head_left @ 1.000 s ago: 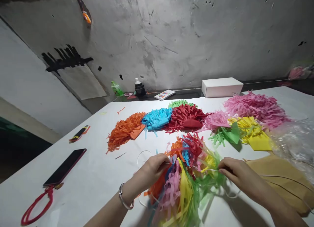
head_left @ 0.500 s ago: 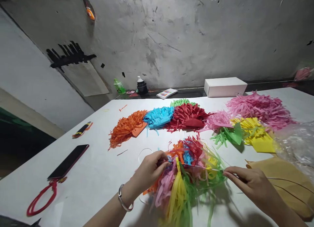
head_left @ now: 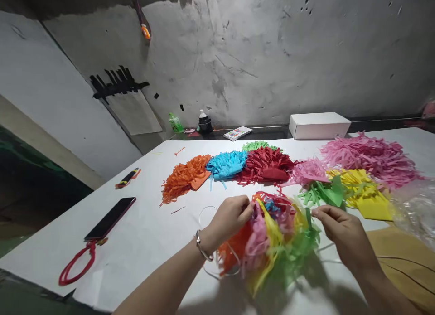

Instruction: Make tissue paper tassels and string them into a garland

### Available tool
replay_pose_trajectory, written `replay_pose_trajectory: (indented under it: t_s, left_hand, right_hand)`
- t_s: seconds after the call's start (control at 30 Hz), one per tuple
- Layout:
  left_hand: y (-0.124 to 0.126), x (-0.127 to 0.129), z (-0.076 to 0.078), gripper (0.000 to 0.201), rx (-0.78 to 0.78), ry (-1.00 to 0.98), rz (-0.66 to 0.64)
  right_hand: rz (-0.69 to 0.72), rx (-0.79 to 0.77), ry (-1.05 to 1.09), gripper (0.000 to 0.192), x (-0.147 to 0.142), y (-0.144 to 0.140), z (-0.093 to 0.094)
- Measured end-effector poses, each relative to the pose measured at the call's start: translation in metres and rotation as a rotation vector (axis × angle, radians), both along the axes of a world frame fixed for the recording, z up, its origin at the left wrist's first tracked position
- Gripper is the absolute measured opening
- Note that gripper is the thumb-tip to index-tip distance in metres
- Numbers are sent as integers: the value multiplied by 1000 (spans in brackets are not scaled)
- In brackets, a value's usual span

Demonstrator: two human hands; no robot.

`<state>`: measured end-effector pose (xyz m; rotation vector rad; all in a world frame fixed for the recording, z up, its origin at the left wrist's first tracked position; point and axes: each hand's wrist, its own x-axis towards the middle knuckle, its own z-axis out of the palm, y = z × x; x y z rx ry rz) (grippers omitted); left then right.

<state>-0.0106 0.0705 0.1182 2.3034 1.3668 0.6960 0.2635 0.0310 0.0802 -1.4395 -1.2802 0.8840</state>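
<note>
Left hand (head_left: 231, 216) clenched on the left side of a many-coloured bundle of paper strips (head_left: 272, 242), fingers curled into the strips; a metal bracelet (head_left: 203, 247) on that wrist. Right hand (head_left: 340, 224) at the bundle's right edge, thumb and forefinger pinched together on something thin, too blurred to say whether a green strip or a thread. The bundle is held just above the white table (head_left: 152, 233), near its front edge, between the two hands; its lower strips hang loose and smear with motion. A thin pale loop (head_left: 207, 213) lies beside the left hand, partly hidden under the wrist. Behind the bundle sits a row of cut paper piles: orange (head_left: 181, 181), blue (head_left: 226, 164), red (head_left: 267, 165), pink (head_left: 370, 157), yellow (head_left: 363, 192), green (head_left: 322, 193). Brown paper (head_left: 397, 260) and clear plastic (head_left: 416, 206) are cut off at the right. A phone (head_left: 110, 218) with a red cord (head_left: 76, 269) lies far left. A white box (head_left: 319, 124) stands by the wall.
</note>
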Motion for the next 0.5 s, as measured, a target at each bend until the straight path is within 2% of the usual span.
replay_pose_trajectory:
  t_s: [0.07,0.1,0.2,0.33,0.43,0.5]
  left_hand:
    - [-8,15,-3,30,30,-56,45]
    - [-14,22,-8,28,34,-91,48]
    - [-38,39,-32,25,-2,-231,11]
    - [-65,44,-69,26,-77,-377,-38]
    - [-79,42,-88,52,-143,-398,-87]
    - [-87,43,-99,68,-218,-411,-80]
  right_hand:
    - [39,27,14,40,-23,-11,0]
    - [102,36,20,38,-34,-19,-2]
    - [280,37,7,41,-62,-38,-18]
    - [257,16,-64,43,-71,-47,-42]
    - [281,-64,-56,42,-72,-50,-53]
    - [297,-126,31,41,-77,-52,-57]
